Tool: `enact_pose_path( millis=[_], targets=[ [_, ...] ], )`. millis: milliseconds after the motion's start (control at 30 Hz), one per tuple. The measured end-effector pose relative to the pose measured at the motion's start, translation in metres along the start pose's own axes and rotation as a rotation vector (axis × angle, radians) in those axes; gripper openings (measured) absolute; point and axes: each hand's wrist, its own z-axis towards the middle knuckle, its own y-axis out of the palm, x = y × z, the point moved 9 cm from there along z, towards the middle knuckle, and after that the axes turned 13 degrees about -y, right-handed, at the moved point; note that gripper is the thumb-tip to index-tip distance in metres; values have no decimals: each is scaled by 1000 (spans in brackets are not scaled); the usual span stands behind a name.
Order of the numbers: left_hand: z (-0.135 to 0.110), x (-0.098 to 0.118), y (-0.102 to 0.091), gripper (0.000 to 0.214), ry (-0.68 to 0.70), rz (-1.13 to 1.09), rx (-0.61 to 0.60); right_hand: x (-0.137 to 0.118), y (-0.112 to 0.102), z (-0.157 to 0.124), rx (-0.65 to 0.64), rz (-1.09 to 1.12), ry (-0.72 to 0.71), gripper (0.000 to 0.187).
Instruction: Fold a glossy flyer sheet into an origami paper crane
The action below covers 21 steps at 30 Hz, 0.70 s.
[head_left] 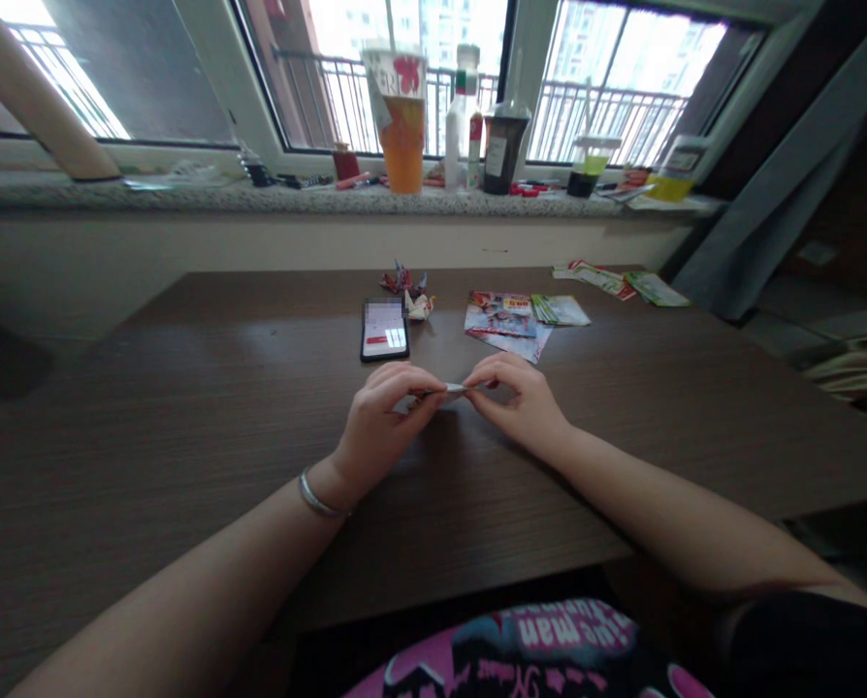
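Between my two hands is a small piece of folded paper (455, 389), pale and seen nearly edge-on, held just above the table. My left hand (394, 402) pinches its left end between thumb and fingers. At the right end, my right hand (517, 393) does the same with the fingertips. Much of the paper is hidden by the fingers. Beyond my left hand lies a phone (385, 330) with its screen lit. Beside the phone sit a pale folded paper crane (420, 306) and darker, patterned folded paper cranes (402, 279).
Colourful printed sheets (502, 315) and a stack of green-edged papers (561, 310) lie beyond my right hand on the brown table (186, 417). More leaflets (597, 279) are at the far right. Cups, including an orange drink (404, 145), and a bottle (455, 136) line the windowsill (295, 201).
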Motion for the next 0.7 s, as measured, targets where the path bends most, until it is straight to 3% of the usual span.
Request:
enact_pose_path(
  millis=[133,233,533,700],
  targets=[
    [0,-3,0,3,-21,15,5,7,1,-2,1,28,49,7],
    [0,-4,0,4,-25,22,9,4,-1,-1,3,8,6,4],
    [-3,15,0,4,181,268,35,-8,0,3,-39,-39,-67,8],
    [-5,20,0,4,205,325,41,-12,1,4,-50,-46,-75,8]
  ],
)
